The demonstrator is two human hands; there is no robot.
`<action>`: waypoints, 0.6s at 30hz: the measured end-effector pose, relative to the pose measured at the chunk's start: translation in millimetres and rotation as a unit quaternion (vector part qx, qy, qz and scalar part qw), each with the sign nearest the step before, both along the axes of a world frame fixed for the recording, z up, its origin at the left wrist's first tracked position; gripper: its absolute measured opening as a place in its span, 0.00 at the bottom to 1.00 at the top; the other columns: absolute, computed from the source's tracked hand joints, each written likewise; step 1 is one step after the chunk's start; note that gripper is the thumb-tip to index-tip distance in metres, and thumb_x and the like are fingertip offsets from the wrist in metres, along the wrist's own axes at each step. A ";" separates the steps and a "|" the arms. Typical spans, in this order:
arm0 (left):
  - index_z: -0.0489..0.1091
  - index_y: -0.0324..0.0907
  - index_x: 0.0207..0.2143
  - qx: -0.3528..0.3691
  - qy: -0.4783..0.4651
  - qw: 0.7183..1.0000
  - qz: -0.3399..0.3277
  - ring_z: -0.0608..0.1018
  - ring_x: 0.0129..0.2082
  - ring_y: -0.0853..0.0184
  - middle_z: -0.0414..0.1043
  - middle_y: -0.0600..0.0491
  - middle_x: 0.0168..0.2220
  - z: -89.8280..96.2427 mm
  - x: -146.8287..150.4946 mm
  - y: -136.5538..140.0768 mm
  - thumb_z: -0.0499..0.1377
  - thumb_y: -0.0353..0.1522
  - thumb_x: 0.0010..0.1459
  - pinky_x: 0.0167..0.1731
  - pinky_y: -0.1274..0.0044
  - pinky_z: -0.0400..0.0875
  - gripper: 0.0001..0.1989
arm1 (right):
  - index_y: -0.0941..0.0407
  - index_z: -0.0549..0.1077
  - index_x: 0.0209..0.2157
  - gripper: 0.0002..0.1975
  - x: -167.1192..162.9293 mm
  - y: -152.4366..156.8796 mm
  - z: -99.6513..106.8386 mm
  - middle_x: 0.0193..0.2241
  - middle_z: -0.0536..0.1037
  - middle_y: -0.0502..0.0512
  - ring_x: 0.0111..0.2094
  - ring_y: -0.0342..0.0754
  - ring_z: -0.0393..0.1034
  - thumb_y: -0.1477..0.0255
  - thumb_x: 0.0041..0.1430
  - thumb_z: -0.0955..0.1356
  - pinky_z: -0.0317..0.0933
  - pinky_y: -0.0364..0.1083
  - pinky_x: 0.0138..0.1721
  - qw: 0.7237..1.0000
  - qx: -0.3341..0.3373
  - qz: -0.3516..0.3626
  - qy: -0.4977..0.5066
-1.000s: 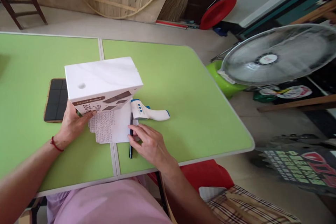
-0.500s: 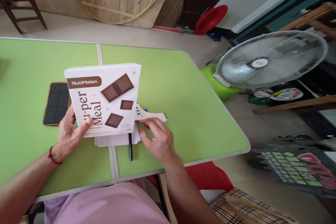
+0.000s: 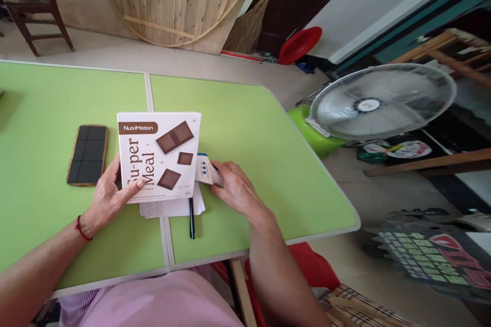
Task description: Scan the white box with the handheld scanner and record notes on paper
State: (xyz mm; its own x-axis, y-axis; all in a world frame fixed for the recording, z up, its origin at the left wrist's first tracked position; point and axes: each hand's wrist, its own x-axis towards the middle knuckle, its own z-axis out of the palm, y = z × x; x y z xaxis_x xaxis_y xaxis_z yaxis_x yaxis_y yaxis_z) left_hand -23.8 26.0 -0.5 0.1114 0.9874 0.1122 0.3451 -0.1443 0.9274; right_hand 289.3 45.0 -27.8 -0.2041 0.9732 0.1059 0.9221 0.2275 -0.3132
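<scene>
My left hand (image 3: 109, 196) grips the lower left side of a white chocolate box (image 3: 169, 161) marked NutriMotion, thumb across its front and the other fingers mostly hidden behind it. The box is held upright above the table, its front facing me. To its right, my right hand (image 3: 241, 189) is closed around the handle of a white infrared thermometer (image 3: 204, 169) with blue buttons, whose head is partly hidden by the box. Under the box lie white papers (image 3: 164, 209) and a black pen (image 3: 192, 225), their far ends covered. A phone (image 3: 88, 156) lies left of my left hand.
The light green folding table (image 3: 287, 173) has a seam (image 3: 165, 240) down its middle. Beyond its right edge stands a large fan (image 3: 379, 104). A red stool (image 3: 307, 265) is close to my right arm. A wooden chair (image 3: 40, 15) stands far left.
My right hand has closed on the thermometer's handle and turned the device. The box has moved slightly right and lower in my left hand, exposing the whole phone. The view has shifted slightly.
</scene>
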 end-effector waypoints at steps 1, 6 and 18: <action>0.65 0.42 0.55 -0.003 0.000 1.000 -0.007 0.79 0.47 0.53 0.76 0.45 0.49 -0.4 -0.7 0.1 0.63 0.49 0.56 0.46 0.65 0.76 0.31 | 0.58 0.71 0.50 0.24 -1.0 -2.9 2.2 0.39 0.76 0.62 0.43 0.59 0.71 0.76 0.48 0.67 0.67 0.55 0.43 0.999 0.027 -0.026 0.030; 0.66 0.41 0.53 -0.011 0.020 1.000 -0.015 0.78 0.49 0.50 0.77 0.44 0.47 -3.0 -4.2 -0.1 0.67 0.49 0.51 0.48 0.61 0.75 0.32 | 0.54 0.71 0.40 0.14 -35.9 -43.0 24.4 0.29 0.74 0.55 0.29 0.51 0.69 0.64 0.53 0.70 0.66 0.49 0.29 0.932 0.084 -0.108 0.336; 0.66 0.42 0.54 -0.013 0.006 1.000 -0.022 0.79 0.47 0.52 0.77 0.46 0.46 -3.5 -4.7 -1.7 0.67 0.48 0.52 0.45 0.63 0.77 0.32 | 0.55 0.69 0.29 0.14 -113.4 -91.4 24.3 0.23 0.66 0.47 0.24 0.41 0.54 0.61 0.50 0.73 0.52 0.44 0.25 0.667 -0.298 -0.044 0.681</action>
